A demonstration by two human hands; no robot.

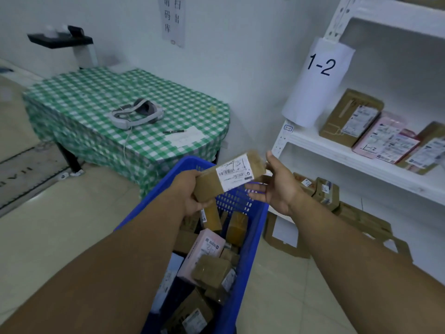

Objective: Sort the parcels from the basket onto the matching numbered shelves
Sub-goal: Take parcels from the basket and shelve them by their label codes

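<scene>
Head view, left hand (190, 191) gripping cardboard parcel (231, 175)

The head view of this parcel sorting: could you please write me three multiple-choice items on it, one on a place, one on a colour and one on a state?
1. Where does the headset lie?
A. on the checked table
B. in the basket
C. on the white shelf

2. What colour is the basket?
A. red
B. blue
C. grey

3. How is the brown parcel held?
A. lying in the basket
B. standing on the shelf
C. in the left hand's grip, above the basket

Answers:
1 A, it rests on the green checked table.
2 B, its walls are blue.
3 C, the left hand grips it while the right hand is open beside it.
</scene>
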